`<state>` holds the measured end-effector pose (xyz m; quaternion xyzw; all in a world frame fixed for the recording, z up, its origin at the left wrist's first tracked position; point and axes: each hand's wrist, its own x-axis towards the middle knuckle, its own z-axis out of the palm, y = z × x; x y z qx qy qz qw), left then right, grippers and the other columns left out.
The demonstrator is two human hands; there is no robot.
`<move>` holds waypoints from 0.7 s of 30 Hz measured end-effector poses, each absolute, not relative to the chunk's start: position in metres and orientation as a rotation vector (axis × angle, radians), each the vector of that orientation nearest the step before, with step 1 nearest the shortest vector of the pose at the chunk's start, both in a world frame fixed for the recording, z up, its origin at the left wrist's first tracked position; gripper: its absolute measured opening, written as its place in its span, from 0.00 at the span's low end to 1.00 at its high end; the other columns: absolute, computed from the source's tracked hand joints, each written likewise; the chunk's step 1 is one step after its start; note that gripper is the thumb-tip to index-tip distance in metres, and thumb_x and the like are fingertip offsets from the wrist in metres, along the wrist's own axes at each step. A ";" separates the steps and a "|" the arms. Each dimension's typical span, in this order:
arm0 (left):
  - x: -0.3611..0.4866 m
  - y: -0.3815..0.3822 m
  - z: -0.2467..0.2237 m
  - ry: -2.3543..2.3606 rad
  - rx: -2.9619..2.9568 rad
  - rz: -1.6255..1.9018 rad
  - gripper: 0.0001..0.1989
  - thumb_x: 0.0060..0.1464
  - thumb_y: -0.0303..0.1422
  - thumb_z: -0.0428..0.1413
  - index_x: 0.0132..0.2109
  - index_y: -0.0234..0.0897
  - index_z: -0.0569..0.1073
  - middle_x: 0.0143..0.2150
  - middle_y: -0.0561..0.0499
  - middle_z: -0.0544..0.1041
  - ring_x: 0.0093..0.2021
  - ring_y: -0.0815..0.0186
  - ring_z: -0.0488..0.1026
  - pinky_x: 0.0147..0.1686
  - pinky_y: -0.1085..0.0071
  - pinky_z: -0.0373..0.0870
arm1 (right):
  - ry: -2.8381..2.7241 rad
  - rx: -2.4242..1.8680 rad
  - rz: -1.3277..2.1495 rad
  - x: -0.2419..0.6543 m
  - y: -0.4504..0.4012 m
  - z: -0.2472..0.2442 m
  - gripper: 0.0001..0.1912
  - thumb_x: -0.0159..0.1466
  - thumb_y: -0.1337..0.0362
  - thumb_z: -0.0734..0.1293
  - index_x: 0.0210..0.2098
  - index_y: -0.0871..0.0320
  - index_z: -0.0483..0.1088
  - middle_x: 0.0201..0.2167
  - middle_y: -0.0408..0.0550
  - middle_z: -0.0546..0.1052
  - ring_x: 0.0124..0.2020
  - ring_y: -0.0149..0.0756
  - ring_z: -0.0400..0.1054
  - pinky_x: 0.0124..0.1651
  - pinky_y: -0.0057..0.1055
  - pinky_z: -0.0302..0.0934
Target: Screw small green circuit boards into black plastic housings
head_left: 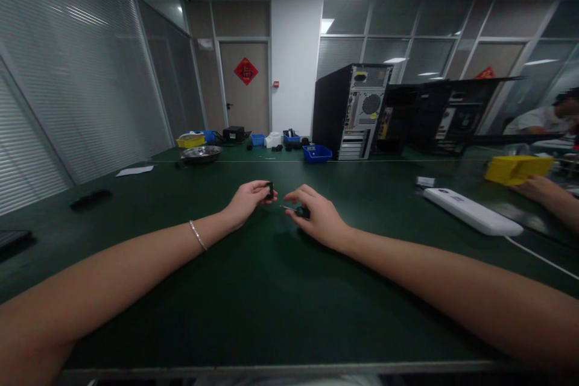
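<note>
Over the middle of the green table, my left hand (248, 202) pinches a small dark rectangular part (270, 190) upright between thumb and fingers. What kind of part it is, I cannot make out. Just to its right, my right hand (320, 217) is closed around the dark green handle of a small screwdriver (302, 212). The thin metal shaft points left toward the dark part, with a gap between the two. Part of the handle is hidden in my palm, and my right index finger is raised above the shaft.
On the green table (271, 307) stand a black computer tower (335, 111), a blue bin (317, 154), a metal bowl (201, 154) and a white power strip (473, 211). At right, another person's hand (540, 188) touches a yellow bin (518, 169). A dark object (90, 198) lies left.
</note>
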<state>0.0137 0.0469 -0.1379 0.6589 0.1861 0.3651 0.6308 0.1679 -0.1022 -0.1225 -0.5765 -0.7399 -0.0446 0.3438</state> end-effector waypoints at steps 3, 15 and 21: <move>0.012 0.060 -0.138 0.496 1.511 0.960 0.10 0.52 0.28 0.56 0.43 0.30 0.71 0.35 0.45 0.78 0.34 0.66 0.75 0.37 0.69 0.69 | -1.939 -1.501 -0.094 0.169 -0.102 -0.123 0.11 0.61 0.66 0.64 0.44 0.53 0.69 0.42 0.47 0.69 0.35 0.33 0.67 0.36 0.30 0.62; 0.012 0.030 -0.132 0.373 1.837 0.652 0.16 0.55 0.35 0.53 0.49 0.32 0.72 0.37 0.46 0.76 0.36 0.65 0.71 0.37 0.68 0.66 | -1.785 -1.596 -0.025 0.184 -0.091 -0.128 0.13 0.58 0.56 0.67 0.41 0.55 0.71 0.37 0.47 0.71 0.36 0.35 0.67 0.37 0.32 0.61; 0.009 0.024 -0.126 0.363 1.940 0.679 0.13 0.57 0.34 0.50 0.47 0.35 0.72 0.40 0.48 0.75 0.37 0.66 0.70 0.36 0.71 0.65 | -1.824 -1.584 -0.018 0.185 -0.090 -0.127 0.13 0.65 0.56 0.59 0.34 0.55 0.72 0.33 0.45 0.70 0.33 0.33 0.66 0.36 0.29 0.59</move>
